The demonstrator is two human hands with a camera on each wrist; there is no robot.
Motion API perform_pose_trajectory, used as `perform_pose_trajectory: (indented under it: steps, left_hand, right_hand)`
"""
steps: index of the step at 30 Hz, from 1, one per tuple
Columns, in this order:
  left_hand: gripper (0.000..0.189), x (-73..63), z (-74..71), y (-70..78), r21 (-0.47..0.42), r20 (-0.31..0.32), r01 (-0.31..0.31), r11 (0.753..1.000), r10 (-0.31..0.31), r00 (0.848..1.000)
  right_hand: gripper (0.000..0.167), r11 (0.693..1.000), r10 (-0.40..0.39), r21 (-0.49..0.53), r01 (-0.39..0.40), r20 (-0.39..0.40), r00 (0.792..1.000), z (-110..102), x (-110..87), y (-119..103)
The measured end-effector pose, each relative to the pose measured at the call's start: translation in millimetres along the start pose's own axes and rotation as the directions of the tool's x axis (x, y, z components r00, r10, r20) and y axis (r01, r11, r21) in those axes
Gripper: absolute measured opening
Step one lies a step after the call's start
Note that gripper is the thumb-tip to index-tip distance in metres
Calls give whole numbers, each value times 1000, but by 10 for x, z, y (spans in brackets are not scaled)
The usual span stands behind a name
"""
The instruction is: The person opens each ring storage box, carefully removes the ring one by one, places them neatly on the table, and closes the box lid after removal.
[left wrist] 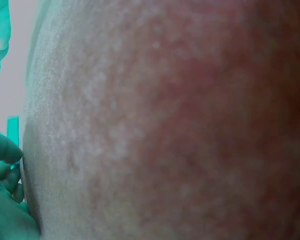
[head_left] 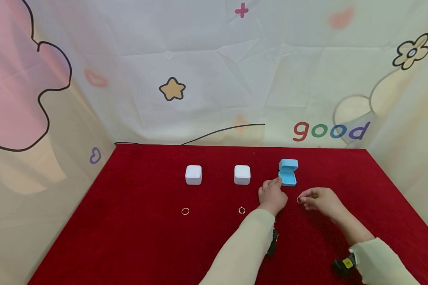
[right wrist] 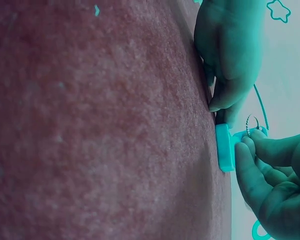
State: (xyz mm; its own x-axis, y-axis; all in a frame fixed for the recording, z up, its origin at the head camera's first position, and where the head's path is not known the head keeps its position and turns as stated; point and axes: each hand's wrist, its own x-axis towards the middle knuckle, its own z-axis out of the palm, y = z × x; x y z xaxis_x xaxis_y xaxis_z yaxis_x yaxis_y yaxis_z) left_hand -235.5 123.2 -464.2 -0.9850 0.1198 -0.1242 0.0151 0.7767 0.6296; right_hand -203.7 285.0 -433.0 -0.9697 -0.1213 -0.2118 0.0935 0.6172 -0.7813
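A light blue ring box [head_left: 288, 163] stands on the red cloth with its lid raised. My left hand [head_left: 272, 196] rests at the left side of this box, its fingertips touching the lower part. Just right of the box, my right hand [head_left: 319, 200] pinches a thin ring [right wrist: 248, 125] between thumb and fingertips, held above the cloth. The right wrist view shows a beaded-looking band on that ring, with the blue box behind it. Only part of the left hand [left wrist: 10, 195] appears at the edge of the left wrist view.
Two closed white ring boxes, a left one [head_left: 193, 175] and a middle one [head_left: 242, 175], stand in a row left of the blue box. A gold-coloured ring [head_left: 182, 211] and an open-ended ring [head_left: 239, 210] lie in front of them. A printed curtain [head_left: 214, 91] hangs behind.
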Motion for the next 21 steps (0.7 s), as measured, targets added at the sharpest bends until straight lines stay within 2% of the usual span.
perform_pose_trajectory:
  steps: [10, 21]
  left_hand:
    - [52, -3, 3, -2, -8, -5, -3, 1000, 3, 1000]
    - [51, -28, -18, 13, 26, -13, -7, 1000, 7, 1000]
  right_hand:
    - [22, 1000, 0, -2, 0, 6, 1000, 37, -69, -5]
    - [22, 1000, 1, 18, -2, 11, 1000, 78, -105, 28]
